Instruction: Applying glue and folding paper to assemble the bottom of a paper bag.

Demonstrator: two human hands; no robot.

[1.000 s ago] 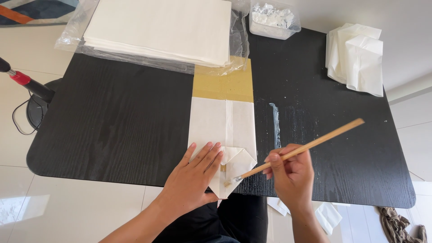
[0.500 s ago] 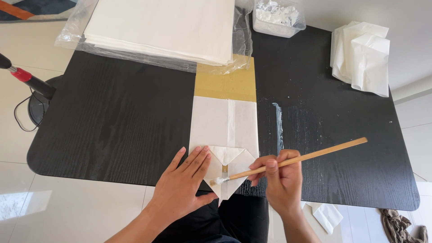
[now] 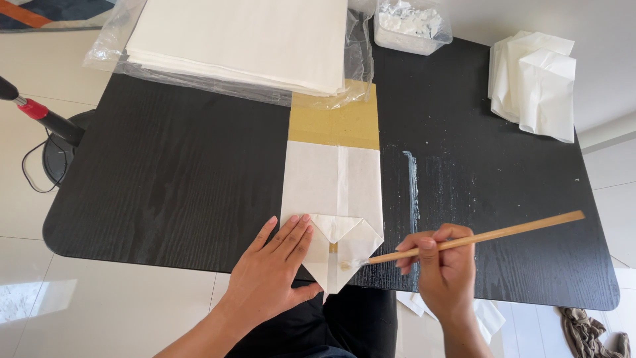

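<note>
A white folded paper bag [image 3: 331, 192] lies flat on a yellow-brown board [image 3: 334, 122] on the black table [image 3: 165, 172]. Its near end is folded into pointed flaps [image 3: 344, 248] that hang over the table's front edge. My left hand [image 3: 271, 268] presses flat on the flaps' left side. My right hand [image 3: 440, 265] grips a long wooden brush [image 3: 477, 237], whose tip touches the right flap.
A stack of white paper sheets in clear plastic [image 3: 238, 40] fills the far side. A clear tub of white paste [image 3: 411, 23] stands at the back. Folded white bags [image 3: 536, 83] lie at the far right. A smear of paste [image 3: 412, 189] streaks the table.
The brush tip has slid down and right along the flap's edge. My left hand has stayed pressed on the flaps. The camera has shifted slightly.
</note>
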